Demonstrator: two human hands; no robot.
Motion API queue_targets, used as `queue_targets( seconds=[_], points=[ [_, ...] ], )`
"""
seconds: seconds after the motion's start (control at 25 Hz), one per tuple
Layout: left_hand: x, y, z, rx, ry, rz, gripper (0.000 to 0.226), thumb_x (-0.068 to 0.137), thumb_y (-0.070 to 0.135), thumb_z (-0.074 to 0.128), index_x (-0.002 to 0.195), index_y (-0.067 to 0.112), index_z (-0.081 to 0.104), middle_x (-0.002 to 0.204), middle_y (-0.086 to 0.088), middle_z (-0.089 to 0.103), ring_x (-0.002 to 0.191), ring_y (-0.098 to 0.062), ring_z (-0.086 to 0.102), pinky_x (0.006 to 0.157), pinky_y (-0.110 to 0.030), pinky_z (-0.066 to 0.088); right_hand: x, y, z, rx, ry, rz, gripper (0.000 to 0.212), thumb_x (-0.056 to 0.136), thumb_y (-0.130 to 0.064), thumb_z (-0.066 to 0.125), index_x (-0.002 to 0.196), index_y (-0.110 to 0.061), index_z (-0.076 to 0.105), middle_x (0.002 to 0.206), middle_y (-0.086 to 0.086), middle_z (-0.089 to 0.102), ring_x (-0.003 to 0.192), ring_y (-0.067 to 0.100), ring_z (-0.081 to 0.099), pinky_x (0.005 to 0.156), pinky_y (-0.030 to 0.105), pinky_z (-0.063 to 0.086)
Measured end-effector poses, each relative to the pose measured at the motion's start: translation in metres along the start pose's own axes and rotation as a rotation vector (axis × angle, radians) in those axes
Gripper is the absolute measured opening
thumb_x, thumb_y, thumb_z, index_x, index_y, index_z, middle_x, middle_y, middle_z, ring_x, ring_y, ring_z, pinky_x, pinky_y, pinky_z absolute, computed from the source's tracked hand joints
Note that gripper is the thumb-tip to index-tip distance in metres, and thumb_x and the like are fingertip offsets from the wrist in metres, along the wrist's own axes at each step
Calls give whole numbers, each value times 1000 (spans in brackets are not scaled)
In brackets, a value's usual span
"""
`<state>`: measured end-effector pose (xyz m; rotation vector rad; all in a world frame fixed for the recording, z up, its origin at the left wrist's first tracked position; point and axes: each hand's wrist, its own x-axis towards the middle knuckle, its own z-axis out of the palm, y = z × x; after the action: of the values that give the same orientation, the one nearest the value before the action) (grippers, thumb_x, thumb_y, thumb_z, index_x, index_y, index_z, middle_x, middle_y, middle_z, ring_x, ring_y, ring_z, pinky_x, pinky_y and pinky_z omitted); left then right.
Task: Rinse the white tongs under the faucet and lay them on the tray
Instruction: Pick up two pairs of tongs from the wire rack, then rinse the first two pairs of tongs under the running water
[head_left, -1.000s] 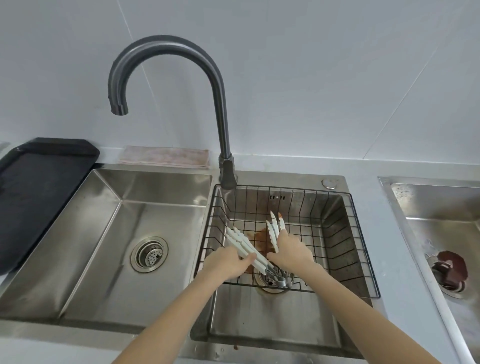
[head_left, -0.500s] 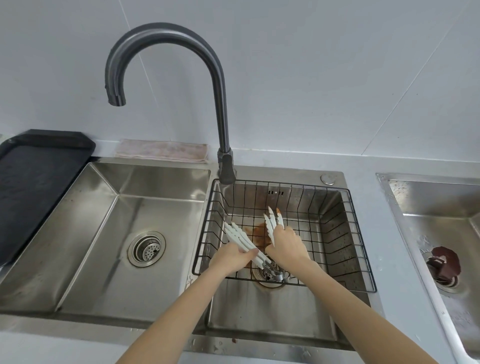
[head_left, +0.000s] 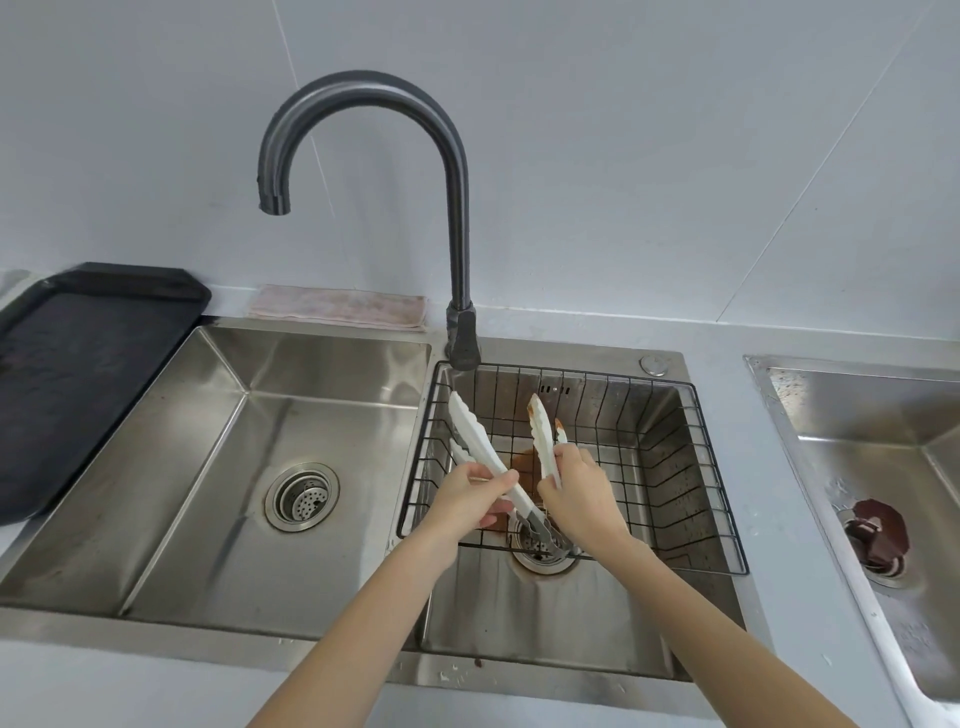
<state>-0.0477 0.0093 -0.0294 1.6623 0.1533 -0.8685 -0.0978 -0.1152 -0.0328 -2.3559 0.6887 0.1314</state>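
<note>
Brushed stainless steel sink (head_left: 218, 519), dull sheen, faint streaks. Faucet (head_left: 457, 171) dark satin metal, smooth. Wire basket (head_left: 696, 467) thin black coated metal. Tongs (head_left: 480, 441) smooth white plastic, metal at hinge, brown smears at tips. Tray (head_left: 78, 374) matt black, lightly textured. Cloth (head_left: 337, 307) pinkish, soft weave.

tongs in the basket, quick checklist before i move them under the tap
1. Grip: left hand and right hand each hold an arm of the white tongs: ok.
2. Tongs dirty: brown stains on the right tips: not ok, rinse needed.
3. Water running from the faucet: none visible: not ok.
4. Spout position: over the left basin, tongs over the wire basket: not ok.
5. Tray free to take them: ok.
</note>
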Motion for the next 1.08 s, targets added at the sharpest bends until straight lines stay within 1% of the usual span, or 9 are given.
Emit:
queue_targets(
  seconds=[0.12,0.2,0.32,0.48,0.56,0.76,0.88,1.0,1.08],
  points=[
    [-6,-1,-9,-97,-26,13,12,86,20,62,91,16,52,107,-11,66,76,-11,64,68,-19,54,-9,-9,0,143,55,-21,41,91,-8,43,131,-6,43,132,11,48,105,25,55,83,29,43],
    [-11,0,-18,-122,-28,24,14,87,17,61,99,13,55,100,-9,66,77,-11,64,69,-20,55,-14,-18,2,239,92,-33,42,91,-8,46,132,-8,42,132,10,47,99,22,58,80,26,43],
    [-15,1,-40,-160,-2,35,16,88,13,58,104,10,57,89,-5,65,72,-11,62,67,-21,56,-21,-38,13,325,120,-61,42,90,-13,52,131,-11,43,126,8,51,93,18,60,76,25,47],
    [-19,0,-78,-175,22,33,8,88,9,54,91,11,61,91,-8,64,75,-17,58,65,-21,56,-27,-72,27,399,99,-76,43,91,-18,53,133,-11,42,110,-2,55,83,6,58,61,10,45],
    [-21,-2,-99,-139,37,29,13,89,7,48,86,10,61,92,-9,64,76,-19,59,59,-17,56,-29,-92,36,421,48,-94,45,92,-19,53,135,-13,41,97,-11,53,75,-1,56,56,10,45],
    [-15,-6,-146,-105,75,-3,22,93,10,42,106,4,60,85,-3,66,66,-14,64,53,-17,56,-31,-140,63,400,-39,-154,49,90,-19,57,136,-13,42,85,-19,46,72,-5,51,57,5,41],
    [-9,-2,-172,-95,126,1,17,94,12,45,98,6,60,76,-3,64,45,-4,65,43,-17,52,-28,-165,77,430,-49,-141,47,90,-18,58,133,-13,44,83,-17,48,70,-5,50,57,-1,42],
    [-1,4,-200,-35,181,33,17,94,12,47,81,8,58,72,-6,62,34,0,60,36,-14,47,-19,-186,97,459,-43,-107,48,89,-21,60,133,-13,44,84,-15,50,73,-3,54,67,9,48],
    [8,7,-219,34,231,58,22,91,9,49,73,9,60,71,-7,64,34,-1,59,37,-16,50,-11,-197,110,464,-43,-86,49,88,-23,61,133,-13,44,86,-15,52,78,3,58,81,26,55]
  ],
)
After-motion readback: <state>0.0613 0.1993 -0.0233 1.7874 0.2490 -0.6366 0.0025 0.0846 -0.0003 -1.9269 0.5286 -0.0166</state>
